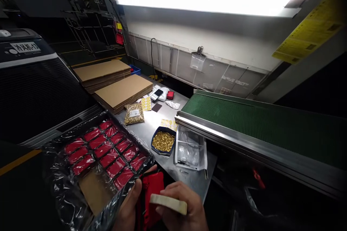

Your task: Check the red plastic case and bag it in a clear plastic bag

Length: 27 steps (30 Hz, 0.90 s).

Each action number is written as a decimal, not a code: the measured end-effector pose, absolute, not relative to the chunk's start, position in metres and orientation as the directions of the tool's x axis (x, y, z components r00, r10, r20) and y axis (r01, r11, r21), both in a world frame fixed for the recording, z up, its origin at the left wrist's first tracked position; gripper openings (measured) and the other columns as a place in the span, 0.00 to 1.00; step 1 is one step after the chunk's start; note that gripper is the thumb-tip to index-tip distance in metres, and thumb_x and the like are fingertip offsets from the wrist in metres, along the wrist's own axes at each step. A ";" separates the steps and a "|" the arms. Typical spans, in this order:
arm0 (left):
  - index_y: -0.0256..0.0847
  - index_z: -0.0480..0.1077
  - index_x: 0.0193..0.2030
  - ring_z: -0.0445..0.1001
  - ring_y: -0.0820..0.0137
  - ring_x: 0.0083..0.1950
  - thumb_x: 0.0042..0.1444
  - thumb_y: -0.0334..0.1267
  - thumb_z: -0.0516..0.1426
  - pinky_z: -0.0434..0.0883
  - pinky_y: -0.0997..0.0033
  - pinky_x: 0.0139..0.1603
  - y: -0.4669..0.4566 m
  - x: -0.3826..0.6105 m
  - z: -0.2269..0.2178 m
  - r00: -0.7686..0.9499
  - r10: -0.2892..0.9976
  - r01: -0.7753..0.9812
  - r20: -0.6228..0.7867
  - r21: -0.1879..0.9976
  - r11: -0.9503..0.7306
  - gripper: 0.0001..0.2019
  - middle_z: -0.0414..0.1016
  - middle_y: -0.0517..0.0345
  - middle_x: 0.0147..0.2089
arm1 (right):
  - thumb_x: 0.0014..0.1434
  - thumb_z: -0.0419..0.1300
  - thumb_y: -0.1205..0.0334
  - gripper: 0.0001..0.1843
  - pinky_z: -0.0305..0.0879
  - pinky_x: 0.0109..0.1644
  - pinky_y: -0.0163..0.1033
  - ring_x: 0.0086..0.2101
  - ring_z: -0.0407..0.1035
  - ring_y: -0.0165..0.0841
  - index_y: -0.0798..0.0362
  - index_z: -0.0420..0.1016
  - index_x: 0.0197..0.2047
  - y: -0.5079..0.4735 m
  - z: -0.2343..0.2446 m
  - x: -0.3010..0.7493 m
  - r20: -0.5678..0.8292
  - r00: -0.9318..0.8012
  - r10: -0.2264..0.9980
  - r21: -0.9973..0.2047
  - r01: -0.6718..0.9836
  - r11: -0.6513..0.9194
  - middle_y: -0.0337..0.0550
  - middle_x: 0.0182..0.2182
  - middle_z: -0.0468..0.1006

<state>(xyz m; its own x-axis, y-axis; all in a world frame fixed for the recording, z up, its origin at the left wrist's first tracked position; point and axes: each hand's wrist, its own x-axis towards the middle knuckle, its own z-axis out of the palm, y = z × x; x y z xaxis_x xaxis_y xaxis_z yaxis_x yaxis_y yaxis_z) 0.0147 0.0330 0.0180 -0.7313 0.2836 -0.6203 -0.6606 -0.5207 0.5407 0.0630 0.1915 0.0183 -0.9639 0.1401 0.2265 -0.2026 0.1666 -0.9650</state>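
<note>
My left hand (pixel 129 205) is at the bottom edge, curled around a red pouch (pixel 151 195) that it holds upright. My right hand (pixel 181 211) is beside it, fingers closed on a flat cream-coloured block (pixel 168 203) pressed against the red pouch. Just left of my hands stands a plastic-lined box (pixel 67 187) with rows of several red pouches (pixel 108 149) and a bare cardboard patch at its front.
A blue tray of small gold parts (pixel 163 141) and a clear tray of plastic bags (pixel 189 149) sit on the steel table (pixel 195 178). A bag of gold parts (pixel 133 113), flat cardboard stacks (pixel 123 92) and a phone (pixel 156 94) lie farther back. A green conveyor belt (pixel 260 122) runs on the right.
</note>
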 end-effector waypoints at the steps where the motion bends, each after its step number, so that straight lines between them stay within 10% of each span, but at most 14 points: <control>1: 0.38 0.59 0.67 0.74 0.52 0.56 0.54 0.51 0.65 0.72 0.59 0.59 0.034 0.014 0.020 -0.719 0.307 -0.674 -0.624 0.518 -0.527 0.38 0.76 0.46 0.55 | 0.55 0.68 0.61 0.08 0.72 0.37 0.38 0.34 0.75 0.35 0.45 0.79 0.39 0.191 0.023 0.061 0.234 -0.962 0.143 -0.959 -0.204 0.198 0.41 0.34 0.80; 21: 0.38 0.67 0.62 0.71 0.55 0.60 0.57 0.47 0.64 0.72 0.65 0.58 0.038 -0.001 0.029 -0.713 0.305 -0.683 -0.631 0.527 -0.507 0.28 0.74 0.48 0.57 | 0.60 0.63 0.57 0.06 0.67 0.36 0.35 0.32 0.73 0.32 0.47 0.79 0.40 0.178 0.030 0.043 0.218 -0.957 0.191 -0.950 -0.164 0.266 0.41 0.32 0.79; 27: 0.45 0.58 0.68 0.78 0.52 0.47 0.55 0.51 0.65 0.77 0.54 0.49 0.034 -0.014 0.034 -0.665 0.455 -0.707 -0.592 0.302 -0.640 0.36 0.79 0.48 0.48 | 0.55 0.65 0.47 0.18 0.72 0.44 0.38 0.39 0.74 0.40 0.54 0.78 0.40 0.216 0.016 0.060 -0.109 -0.844 0.526 -0.974 0.197 0.113 0.48 0.37 0.80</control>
